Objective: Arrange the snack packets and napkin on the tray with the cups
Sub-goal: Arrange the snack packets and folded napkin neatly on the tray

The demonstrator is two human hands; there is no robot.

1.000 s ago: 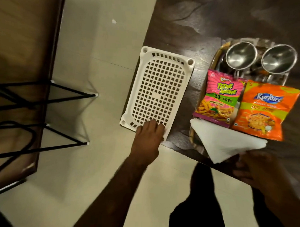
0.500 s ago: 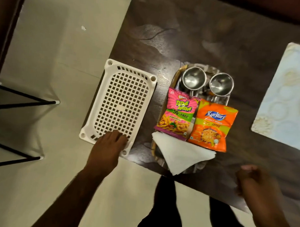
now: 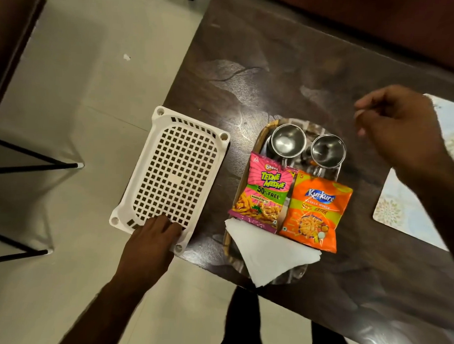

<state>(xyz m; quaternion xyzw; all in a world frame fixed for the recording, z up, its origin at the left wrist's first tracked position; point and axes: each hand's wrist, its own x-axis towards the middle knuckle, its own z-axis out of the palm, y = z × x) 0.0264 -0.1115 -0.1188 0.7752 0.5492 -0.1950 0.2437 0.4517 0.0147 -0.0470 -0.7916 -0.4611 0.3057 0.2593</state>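
Note:
A steel tray (image 3: 263,133) lies on the dark table. Two steel cups (image 3: 288,141) (image 3: 327,151) stand at its far end. A pink snack packet (image 3: 263,192) and an orange snack packet (image 3: 316,211) lie side by side on it, and a white folded napkin (image 3: 267,253) covers its near end, partly under the pink packet. My left hand (image 3: 152,240) rests on the near edge of a white perforated plastic basket (image 3: 174,175). My right hand (image 3: 400,126) hovers above the table to the right of the cups, fingers loosely curled, holding nothing.
The white basket hangs partly over the table's left edge above the tiled floor. A pale patterned placemat (image 3: 410,204) lies at the right. Black metal stool legs (image 3: 35,162) stand on the floor at left. My dark trouser legs (image 3: 241,321) are below the table's near edge.
My right hand let go of the napkin, then rose from the table's near edge to above the table right of the cups. My left hand stayed on the basket.

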